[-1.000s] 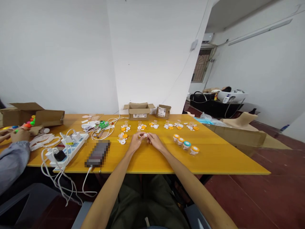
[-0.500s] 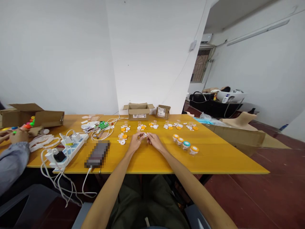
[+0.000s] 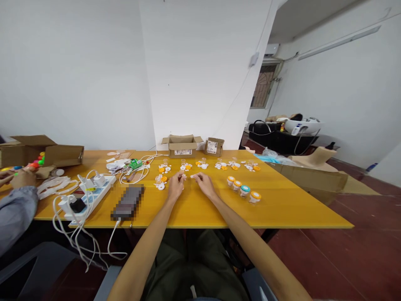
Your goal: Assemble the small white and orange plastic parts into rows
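Left of the four lidded jars (image 3: 245, 191), the left hand (image 3: 176, 186) pinches a small white piece (image 3: 184, 177), while the right hand (image 3: 203, 184) grips another white part (image 3: 193, 176), apart from it. On the bench (image 3: 288, 211), an open carton (image 3: 181, 149) stands beyond the jars, farther left

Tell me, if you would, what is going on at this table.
A person's left hand pinches a small white piece, and the right hand pinches another white piece, the two held apart. Groups of white and orange parts lie about, with four lidded jars to the right. At far left, a co-worker's hands are among bright-coloured pieces.
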